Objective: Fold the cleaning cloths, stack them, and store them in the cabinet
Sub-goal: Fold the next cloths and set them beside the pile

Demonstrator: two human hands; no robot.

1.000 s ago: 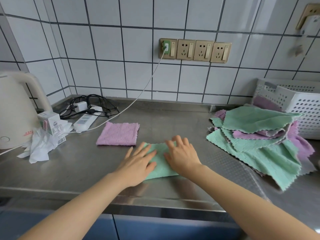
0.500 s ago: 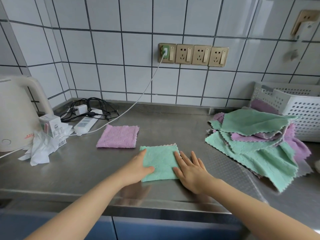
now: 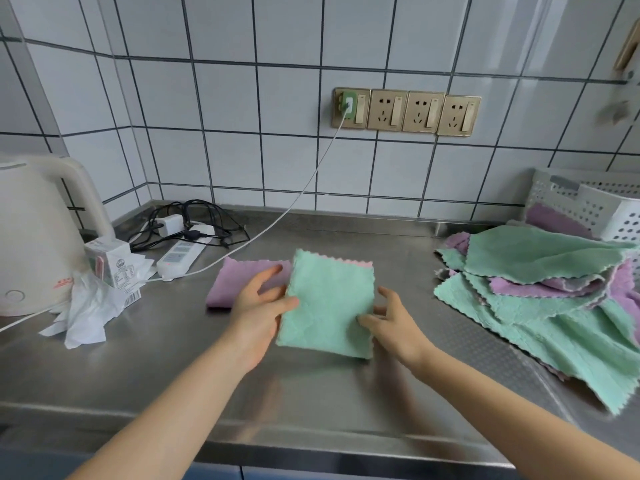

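Observation:
A folded green cloth (image 3: 329,303) is lifted off the steel counter (image 3: 311,393), held at both sides. My left hand (image 3: 258,306) grips its left edge with the thumb on top. Holding the lower right edge is my right hand (image 3: 394,322). A folded purple cloth (image 3: 239,278) lies flat behind my left hand, partly hidden by it and by the green cloth. At the right sits a loose pile of unfolded green and purple cloths (image 3: 540,292).
A white perforated basket (image 3: 595,209) stands at the back right behind the pile. On the left are a white kettle (image 3: 31,233), a small carton (image 3: 107,258), crumpled tissue (image 3: 90,310), and a power strip (image 3: 180,252) with tangled cables. Blue cabinet fronts (image 3: 214,474) show below the counter edge.
Both hands stopped pressing the green cloth flat, took hold of its sides and lifted it toward the purple cloth.

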